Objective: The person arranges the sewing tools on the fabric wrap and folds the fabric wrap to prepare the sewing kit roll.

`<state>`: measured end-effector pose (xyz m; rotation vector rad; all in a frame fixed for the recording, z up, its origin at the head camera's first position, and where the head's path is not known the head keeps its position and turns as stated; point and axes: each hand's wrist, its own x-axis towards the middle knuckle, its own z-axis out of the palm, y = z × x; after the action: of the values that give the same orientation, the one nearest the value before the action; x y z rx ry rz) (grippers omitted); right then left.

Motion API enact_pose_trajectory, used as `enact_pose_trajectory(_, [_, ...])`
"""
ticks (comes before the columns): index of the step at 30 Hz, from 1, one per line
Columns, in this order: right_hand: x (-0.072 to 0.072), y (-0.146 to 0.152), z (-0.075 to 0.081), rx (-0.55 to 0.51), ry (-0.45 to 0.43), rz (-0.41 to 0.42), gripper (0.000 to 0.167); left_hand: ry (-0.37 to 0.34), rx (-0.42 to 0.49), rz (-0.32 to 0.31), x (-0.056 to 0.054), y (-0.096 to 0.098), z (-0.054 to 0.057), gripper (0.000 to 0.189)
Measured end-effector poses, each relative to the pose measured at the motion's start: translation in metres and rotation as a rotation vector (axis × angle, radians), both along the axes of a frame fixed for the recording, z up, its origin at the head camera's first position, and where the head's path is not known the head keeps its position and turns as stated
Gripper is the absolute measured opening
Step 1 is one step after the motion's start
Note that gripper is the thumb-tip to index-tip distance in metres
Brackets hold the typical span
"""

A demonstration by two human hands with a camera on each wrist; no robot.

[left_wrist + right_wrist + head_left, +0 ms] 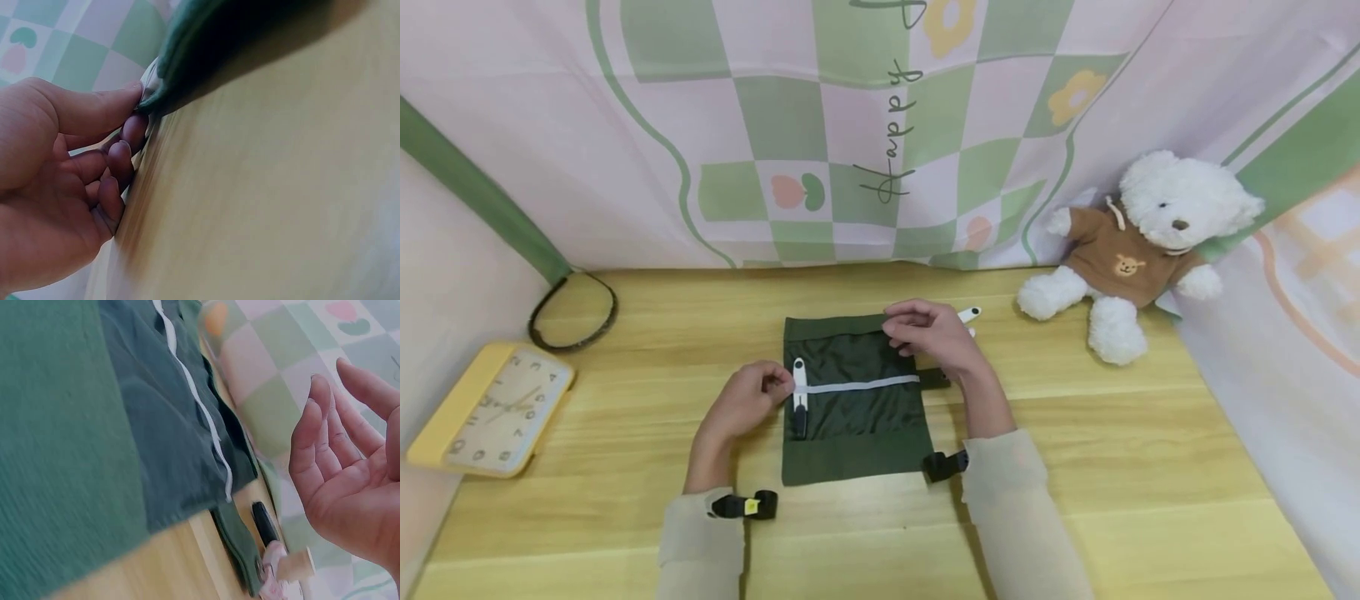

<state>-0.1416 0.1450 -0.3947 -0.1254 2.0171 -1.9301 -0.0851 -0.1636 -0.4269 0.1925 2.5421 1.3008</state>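
A dark green fabric tool roll (pixel 861 458) lies spread flat on the table, with a white elastic band (pixel 861 386) running across its shiny inner lining. Under the band at the left side sits a slim white tool (pixel 800 375) with a black lower end. My left hand (pixel 748 402) pinches the roll's left edge beside the band's end, thumb against forefinger. Over the roll's upper right corner hovers my right hand (pixel 928 333), holding nothing, its fingers loosely bent. The roll's strap (pixel 935 379) sticks out to the right, partly behind the right wrist.
White-handled items (pixel 972 315) lie beyond the right hand; the right wrist view shows a wooden spool (pixel 297 565) and something pink. A yellow clock (pixel 497 408) and a black loop (pixel 574 312) are at left. A white teddy bear (pixel 1138 237) sits back right, against a checked cloth.
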Motion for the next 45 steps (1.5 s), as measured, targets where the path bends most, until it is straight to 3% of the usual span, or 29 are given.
enact_pose_trajectory(10, [0.0, 0.032, 0.002, -0.077, 0.004, -0.122, 0.042, -0.001, -0.009, 0.006, 0.0, 0.0, 0.001, 0.01])
enact_pose_trajectory(18, [0.0, 0.043, 0.001, -0.111, -0.029, -0.154, 0.049, 0.0, -0.007, 0.005, 0.0, -0.001, 0.001, 0.01])
enact_pose_trajectory(25, [0.001, 0.054, -0.003, -0.03, 0.003, -0.197, 0.048, -0.001, 0.001, 0.004, -0.001, -0.001, -0.002, 0.01])
enact_pose_trajectory(36, [0.003, 0.071, -0.012, 0.029, -0.019, -0.273, 0.048, -0.008, -0.012, 0.004, -0.002, -0.001, -0.001, 0.011])
enact_pose_trajectory(45, [0.005, 0.075, -0.014, 0.095, -0.072, -0.257, 0.049, -0.004, -0.004, -0.006, -0.002, 0.0, -0.001, 0.01])
